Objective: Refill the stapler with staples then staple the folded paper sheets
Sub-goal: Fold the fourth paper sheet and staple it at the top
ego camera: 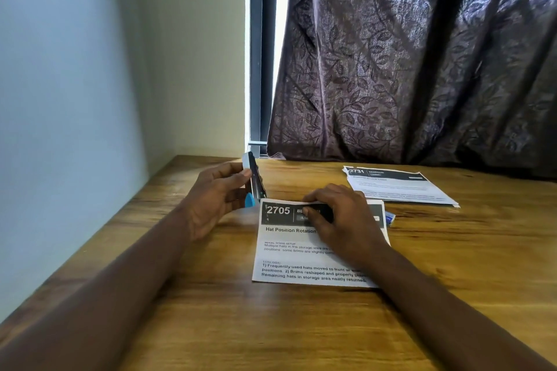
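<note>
Left hand grips the stapler upright at the corner of the folded paper; right hand, fingers curled, pinches its top edge.

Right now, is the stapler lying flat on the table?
No: the left hand holds the stapler steeply upright at the top left corner of the 2705 sheet.

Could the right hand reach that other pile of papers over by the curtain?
Probably yes. The paper pile lies on the table just beyond the right hand, with nothing standing between them. The hand would first have to let go of the folded sheet it holds.
</note>
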Demonstrator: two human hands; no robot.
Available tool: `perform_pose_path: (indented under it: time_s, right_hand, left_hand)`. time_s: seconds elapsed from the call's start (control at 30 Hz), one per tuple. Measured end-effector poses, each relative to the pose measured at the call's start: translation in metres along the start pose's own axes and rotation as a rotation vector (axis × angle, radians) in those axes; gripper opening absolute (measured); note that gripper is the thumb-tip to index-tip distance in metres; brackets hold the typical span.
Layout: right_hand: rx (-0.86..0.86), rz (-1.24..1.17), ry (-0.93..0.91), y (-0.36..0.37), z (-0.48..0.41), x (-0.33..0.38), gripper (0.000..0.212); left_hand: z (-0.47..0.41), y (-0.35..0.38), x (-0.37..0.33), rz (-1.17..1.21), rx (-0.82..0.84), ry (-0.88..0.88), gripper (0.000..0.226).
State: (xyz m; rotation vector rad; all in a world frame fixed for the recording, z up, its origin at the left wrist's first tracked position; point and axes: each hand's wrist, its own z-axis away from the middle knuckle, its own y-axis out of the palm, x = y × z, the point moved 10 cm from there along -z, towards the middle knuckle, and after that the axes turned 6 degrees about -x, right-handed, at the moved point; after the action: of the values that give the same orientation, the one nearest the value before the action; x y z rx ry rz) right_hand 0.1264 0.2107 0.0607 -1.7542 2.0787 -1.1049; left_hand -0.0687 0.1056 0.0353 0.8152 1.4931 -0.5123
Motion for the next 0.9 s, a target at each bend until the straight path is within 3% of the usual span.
perform_pose_path:
  time_s: [0.13,0.5,0.8,0.9]
  right_hand:
    - [0.007,0.023,-0.045,0.002,0.000,0.006,0.019]
    - [0.021,0.039,-0.039,0.003,0.002,0.006,0.021]
    - [-0.008,0.017,-0.049,-0.002,0.002,0.009,0.021]
    - [-0.017,-0.001,-0.045,-0.002,0.002,0.009,0.020]
  left_hand:
    - [0.000,0.007,-0.001,0.042,0.048,0.023,0.051]
    - [0.009,0.026,-0.006,-0.074,0.152,0.111,0.024]
    - [0.009,0.032,0.002,-0.150,0.194,0.068,0.048]
    - [0.008,0.032,0.004,-0.213,0.168,0.069,0.046]
